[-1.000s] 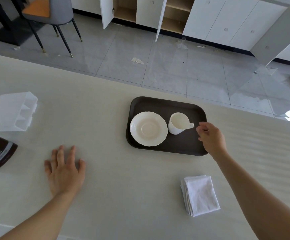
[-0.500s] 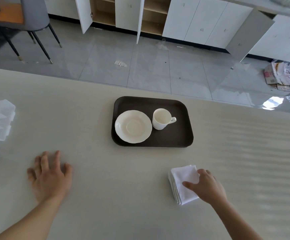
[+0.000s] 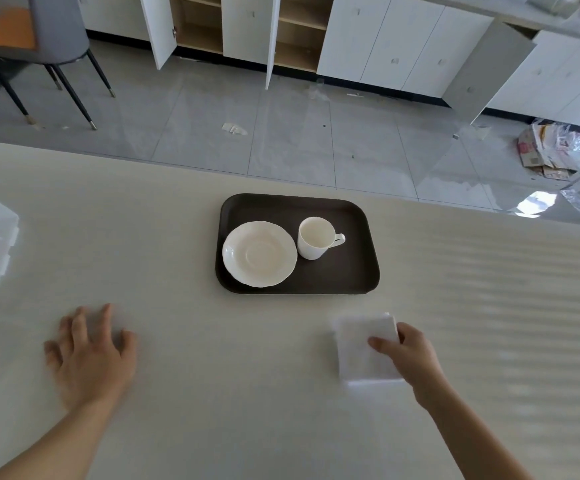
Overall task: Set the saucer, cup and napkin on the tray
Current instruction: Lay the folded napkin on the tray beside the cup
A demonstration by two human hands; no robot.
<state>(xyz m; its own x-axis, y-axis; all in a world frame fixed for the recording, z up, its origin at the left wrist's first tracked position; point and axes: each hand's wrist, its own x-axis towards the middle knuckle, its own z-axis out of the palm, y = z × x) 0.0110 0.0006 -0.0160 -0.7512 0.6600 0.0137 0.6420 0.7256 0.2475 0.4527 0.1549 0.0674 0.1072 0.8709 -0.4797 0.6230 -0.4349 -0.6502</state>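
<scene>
while the right hand (image 3: 408, 358) pinches the folded napkin (image 3: 364, 348), the cup (image 3: 316, 237) handle points right.

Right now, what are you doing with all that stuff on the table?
A person is setting up a tray on the table. The saucer and cup already sit side by side on it. The right hand is on the folded napkin, which is on the table in front of the tray, not on it yet. The picture is blurry there, so how firm the grip is isn't clear. The left hand rests flat on the table, holding nothing.
</scene>
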